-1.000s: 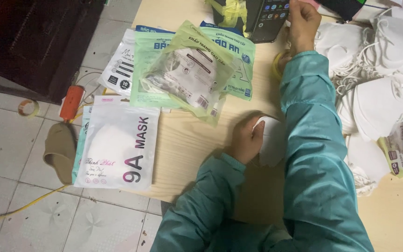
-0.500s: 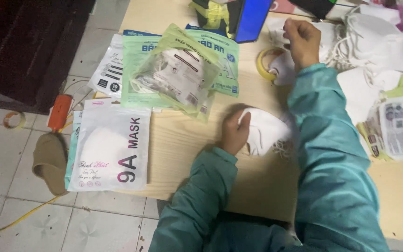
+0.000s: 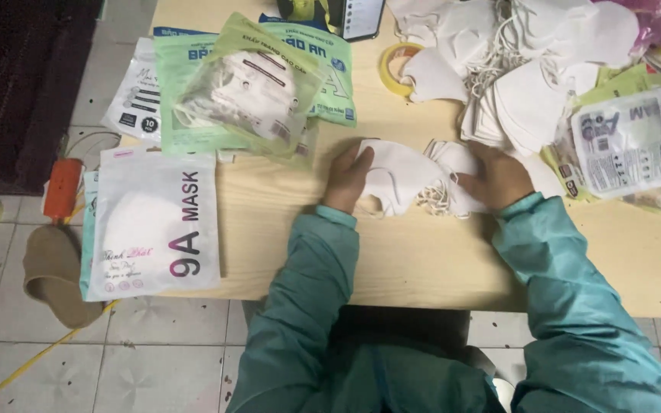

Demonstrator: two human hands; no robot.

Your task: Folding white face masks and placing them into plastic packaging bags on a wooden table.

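At a wooden table (image 3: pixel 422 260), I am pressing my left hand (image 3: pixel 346 177) onto a white face mask (image 3: pixel 401 174), fingers closed over its edge. My right hand (image 3: pixel 501 177) is gripping more folded masks (image 3: pixel 453 164) just beside it. Green packets (image 3: pixel 254 84) lie beyond my left fingers.

Both forearms in teal sleeves reach forward, elbows bent, wrists angled inward; the left hand (image 3: pixel 347 177) lies palm down, fingers curled; the right hand (image 3: pixel 499 177) lies palm down, fingers closed.
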